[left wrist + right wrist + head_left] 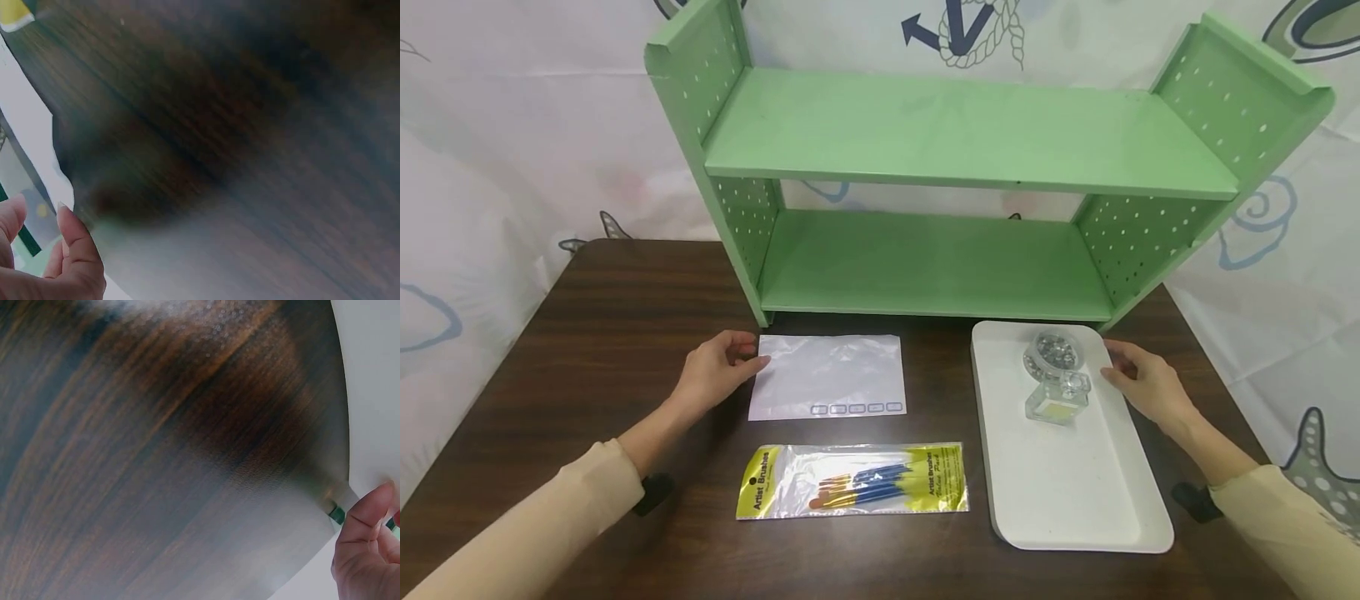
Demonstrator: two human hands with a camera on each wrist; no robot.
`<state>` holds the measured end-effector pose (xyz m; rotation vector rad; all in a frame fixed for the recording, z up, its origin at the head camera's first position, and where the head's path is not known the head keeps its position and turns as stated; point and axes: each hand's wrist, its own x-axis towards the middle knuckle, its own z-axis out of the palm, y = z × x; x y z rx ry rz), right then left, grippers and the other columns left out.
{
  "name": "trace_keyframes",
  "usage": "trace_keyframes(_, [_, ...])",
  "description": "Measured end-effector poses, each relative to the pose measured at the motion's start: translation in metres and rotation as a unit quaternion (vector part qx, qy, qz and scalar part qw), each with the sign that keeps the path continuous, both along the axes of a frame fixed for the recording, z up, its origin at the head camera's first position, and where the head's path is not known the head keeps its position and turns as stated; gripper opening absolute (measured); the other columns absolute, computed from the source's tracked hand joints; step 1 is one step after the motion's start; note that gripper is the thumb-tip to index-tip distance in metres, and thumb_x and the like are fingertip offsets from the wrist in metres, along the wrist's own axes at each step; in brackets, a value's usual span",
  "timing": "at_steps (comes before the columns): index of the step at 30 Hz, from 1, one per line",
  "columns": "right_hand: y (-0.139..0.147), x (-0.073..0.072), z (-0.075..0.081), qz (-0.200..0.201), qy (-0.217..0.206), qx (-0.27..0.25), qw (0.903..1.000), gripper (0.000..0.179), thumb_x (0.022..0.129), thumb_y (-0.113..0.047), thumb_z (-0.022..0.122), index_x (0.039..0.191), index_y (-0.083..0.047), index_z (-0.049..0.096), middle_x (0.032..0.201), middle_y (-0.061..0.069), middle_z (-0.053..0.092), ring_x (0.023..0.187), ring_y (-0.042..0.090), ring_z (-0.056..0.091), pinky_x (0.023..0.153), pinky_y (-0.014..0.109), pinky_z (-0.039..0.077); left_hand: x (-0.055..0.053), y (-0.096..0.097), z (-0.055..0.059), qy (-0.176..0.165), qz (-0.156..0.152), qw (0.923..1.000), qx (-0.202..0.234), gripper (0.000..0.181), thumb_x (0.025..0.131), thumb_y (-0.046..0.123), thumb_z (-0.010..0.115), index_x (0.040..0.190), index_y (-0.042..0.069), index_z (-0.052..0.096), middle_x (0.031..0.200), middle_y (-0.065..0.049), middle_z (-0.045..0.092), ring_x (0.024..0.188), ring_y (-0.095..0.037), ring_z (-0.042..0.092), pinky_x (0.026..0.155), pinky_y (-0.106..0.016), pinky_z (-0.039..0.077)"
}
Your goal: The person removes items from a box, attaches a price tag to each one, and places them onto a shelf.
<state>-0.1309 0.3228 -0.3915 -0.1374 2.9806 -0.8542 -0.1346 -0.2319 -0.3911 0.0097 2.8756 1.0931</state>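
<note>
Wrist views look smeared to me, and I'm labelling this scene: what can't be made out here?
- Left wrist view: motion blur smears the table; the frame edge cuts off most of the left hand.
- Right wrist view: only a thumb of the right hand shows.
- Head view: the round case contents are too small; the white bag label boxes are unreadable.

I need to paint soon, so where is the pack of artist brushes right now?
In the head view, the pack of artist brushes lies flat on the table, nearest the person, just below the clear plastic bag and left of the white tray.
</note>
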Motion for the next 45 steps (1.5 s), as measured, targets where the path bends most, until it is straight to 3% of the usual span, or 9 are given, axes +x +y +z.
trace_keyframes(7, [0.000,0.000,0.000,0.000,-0.002,-0.007,1.0000,0.044,0.092,-0.005,0.056,0.131,0.010,0.043,0.087,0.014,0.052,0.070,0.014,0.045,0.051,0.021,0.039,-0.010,0.000,-0.007,-0.021,0.017,0.9996,-0.006,0.047,0.088,0.023,0.066,0.121,-0.006,0.053,0.115,-0.024,0.061,0.099,-0.035,0.061,0.077,-0.040,0.051])
trace_keyframes(15, [0.000,0.002,0.001,0.001,-0.003,-0.011,0.9999,0.044,0.093,-0.006,0.055,0.132,0.010,0.042,0.089,0.015,0.052,0.068,0.012,0.045,0.051,0.021,0.039,-0.017,0.002,-0.013,-0.004,0.019,0.9996,-0.023,0.043,0.087,0.023,0.066,0.118,-0.005,0.056,0.109,-0.024,0.062,0.098,-0.035,0.058,0.078,-0.044,0.046])
trace_keyframes(28, [0.001,0.001,0.000,0.003,-0.002,-0.015,0.9999,0.045,0.094,-0.006,0.055,0.133,0.010,0.041,0.088,0.015,0.053,0.068,0.009,0.044,0.051,0.021,0.039,-0.018,0.004,-0.019,0.007,0.031,0.9990,-0.031,0.038,0.086,0.020,0.067,0.115,-0.003,0.058,0.104,-0.020,0.063,0.090,-0.030,0.058,0.071,-0.041,0.044])
trace_keyframes(38, [0.003,0.000,0.002,-0.002,-0.051,-0.016,0.9986,0.050,0.097,-0.018,0.053,0.137,0.008,0.037,0.097,0.017,0.052,0.074,0.012,0.046,0.055,0.021,0.042,-0.016,0.004,-0.021,0.020,0.033,0.9987,-0.034,0.036,0.085,0.018,0.067,0.113,-0.003,0.058,0.100,-0.019,0.064,0.087,-0.029,0.062,0.072,-0.042,0.046])
trace_keyframes(45, [0.003,0.000,0.005,-0.003,-0.055,-0.015,0.9984,0.051,0.097,-0.021,0.053,0.136,0.009,0.038,0.096,0.017,0.055,0.073,0.010,0.048,0.056,0.021,0.045,-0.016,0.004,-0.022,0.025,0.034,0.9984,-0.036,0.033,0.085,0.018,0.067,0.109,-0.003,0.060,0.097,-0.018,0.064,0.085,-0.029,0.061,0.069,-0.039,0.044])
